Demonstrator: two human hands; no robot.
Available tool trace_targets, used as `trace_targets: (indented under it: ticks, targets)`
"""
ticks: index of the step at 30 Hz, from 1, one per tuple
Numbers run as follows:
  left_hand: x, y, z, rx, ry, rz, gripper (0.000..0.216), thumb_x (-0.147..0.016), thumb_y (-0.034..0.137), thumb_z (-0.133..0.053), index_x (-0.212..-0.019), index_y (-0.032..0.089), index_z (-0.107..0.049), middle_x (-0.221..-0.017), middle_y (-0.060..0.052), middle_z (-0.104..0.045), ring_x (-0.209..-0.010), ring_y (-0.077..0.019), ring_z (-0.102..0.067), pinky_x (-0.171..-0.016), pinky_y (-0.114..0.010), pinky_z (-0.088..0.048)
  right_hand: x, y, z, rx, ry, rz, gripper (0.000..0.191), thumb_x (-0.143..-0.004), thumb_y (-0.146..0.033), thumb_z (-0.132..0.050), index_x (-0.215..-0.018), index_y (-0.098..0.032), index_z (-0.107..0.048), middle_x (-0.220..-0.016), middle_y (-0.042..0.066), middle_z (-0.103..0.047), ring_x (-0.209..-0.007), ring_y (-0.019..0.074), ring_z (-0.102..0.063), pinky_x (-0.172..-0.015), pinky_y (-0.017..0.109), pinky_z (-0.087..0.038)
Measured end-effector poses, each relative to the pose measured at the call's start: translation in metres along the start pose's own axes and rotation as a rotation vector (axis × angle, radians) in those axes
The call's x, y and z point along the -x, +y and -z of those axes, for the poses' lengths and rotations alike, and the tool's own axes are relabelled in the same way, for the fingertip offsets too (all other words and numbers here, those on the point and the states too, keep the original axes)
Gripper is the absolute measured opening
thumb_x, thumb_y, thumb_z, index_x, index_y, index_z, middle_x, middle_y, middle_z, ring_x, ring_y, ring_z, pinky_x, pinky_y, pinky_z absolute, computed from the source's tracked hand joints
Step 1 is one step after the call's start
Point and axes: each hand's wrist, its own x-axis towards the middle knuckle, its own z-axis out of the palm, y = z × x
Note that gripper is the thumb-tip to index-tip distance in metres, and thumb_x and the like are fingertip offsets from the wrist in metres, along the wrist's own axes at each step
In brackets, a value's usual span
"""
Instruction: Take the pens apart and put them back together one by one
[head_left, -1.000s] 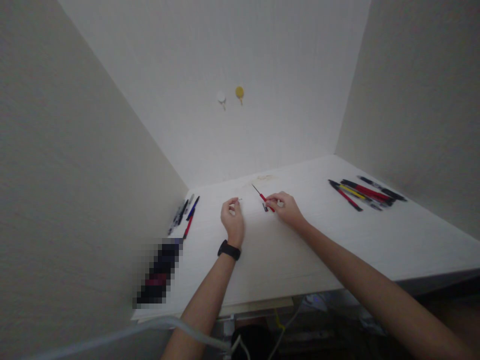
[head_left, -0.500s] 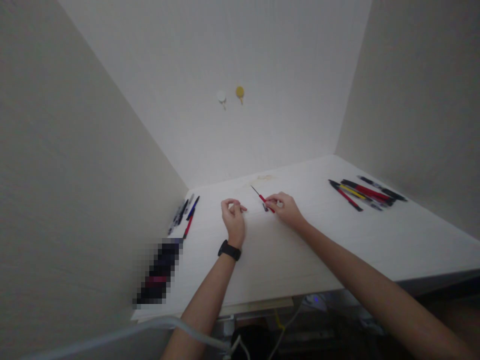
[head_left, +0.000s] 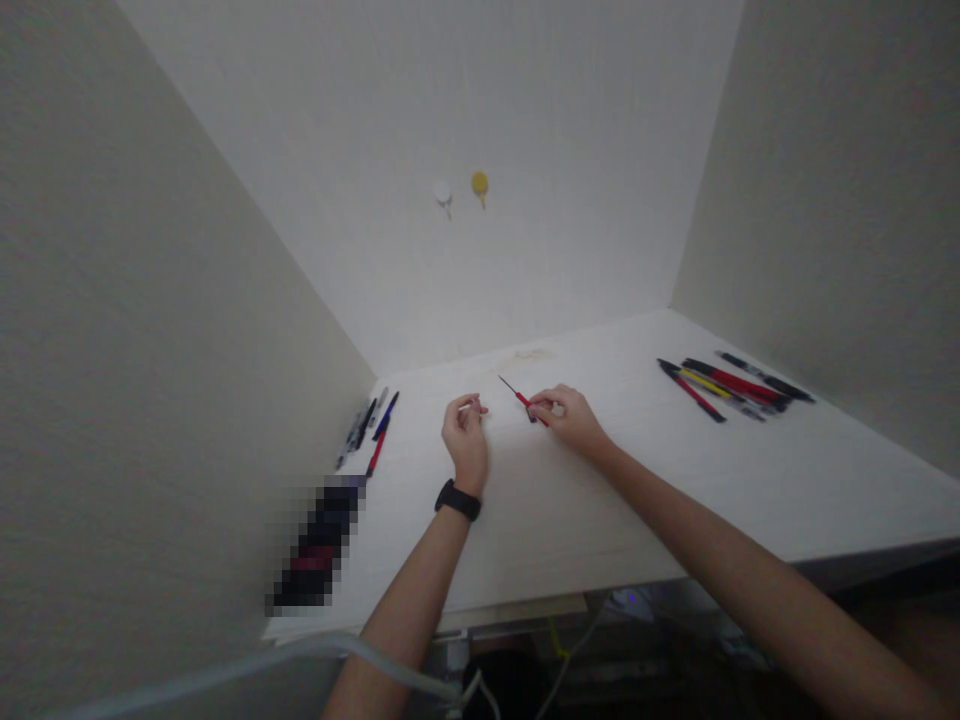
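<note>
Right hand pinches the red pen between thumb and fingers, thin dark shaft pointing up-left toward the back wall. Pen is over mid-table, between the two hands. Small black part just by the right fingertips; can't tell if it touches them. Left hand is beside it, fingers curled in; can't tell if anything's in it. Black watch on that wrist. Right pile of pens sits well apart; left pens lie along the left wall.
</note>
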Motion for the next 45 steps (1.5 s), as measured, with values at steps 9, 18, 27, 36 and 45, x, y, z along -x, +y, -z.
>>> trace_targets:
  ticks: [9,18,27,36,45]
  targets:
    - [-0.0047,-0.0042,0.0001,0.174,0.125,0.046,0.021,-0.074,0.029,-0.071,-0.079,0.017,-0.055,-0.077,0.001,-0.057,-0.07,-0.009,-0.054,-0.066,-0.021,-0.042,-0.0001,0.0032,-0.0007,-0.011,-0.025,0.021,0.005,-0.08,-0.022,-0.069,-0.082,-0.022,-0.073,-0.079,0.002,-0.072,-0.076,0.0187,-0.057,-0.076,0.033,-0.039]
    - [-0.0074,-0.0082,0.0002,0.327,0.076,0.215,0.024,-0.076,0.036,-0.069,-0.09,0.016,-0.065,-0.092,-0.005,-0.066,-0.066,-0.0064,-0.055,-0.063,-0.02,-0.043,0.0004,0.0021,0.0007,-0.008,-0.049,0.037,0.005,-0.081,-0.023,-0.068,-0.081,-0.022,-0.073,-0.081,0.003,-0.072,-0.078,0.0194,-0.057,-0.077,0.034,-0.038]
    - [-0.0065,-0.0061,-0.0001,0.396,0.068,0.251,0.029,-0.072,0.039,-0.075,-0.085,0.017,-0.06,-0.073,0.002,-0.057,-0.061,-0.0055,-0.052,-0.057,-0.017,-0.039,0.0014,0.0031,-0.0003,0.054,-0.08,0.078,0.007,-0.083,-0.026,-0.067,-0.084,-0.023,-0.073,-0.083,0.003,-0.073,-0.078,0.019,-0.057,-0.078,0.035,-0.036]
    - [-0.0069,-0.0046,-0.0003,0.398,0.063,0.297,0.03,-0.071,0.034,-0.074,-0.091,0.018,-0.058,-0.082,-0.001,-0.064,-0.062,-0.0054,-0.053,-0.059,-0.018,-0.041,0.0013,0.002,-0.0001,0.063,-0.099,0.089,0.008,-0.084,-0.029,-0.067,-0.084,-0.024,-0.073,-0.083,0.003,-0.073,-0.079,0.0187,-0.057,-0.078,0.034,-0.035]
    - [-0.0062,-0.0051,-0.0007,0.365,0.04,0.268,0.029,-0.072,0.033,-0.072,-0.092,0.017,-0.058,-0.085,-0.004,-0.066,-0.062,-0.0062,-0.054,-0.062,-0.02,-0.043,0.0012,0.0023,-0.0008,0.067,-0.097,0.084,0.011,-0.085,-0.031,-0.065,-0.084,-0.024,-0.074,-0.083,0.003,-0.073,-0.08,0.0191,-0.057,-0.078,0.034,-0.034]
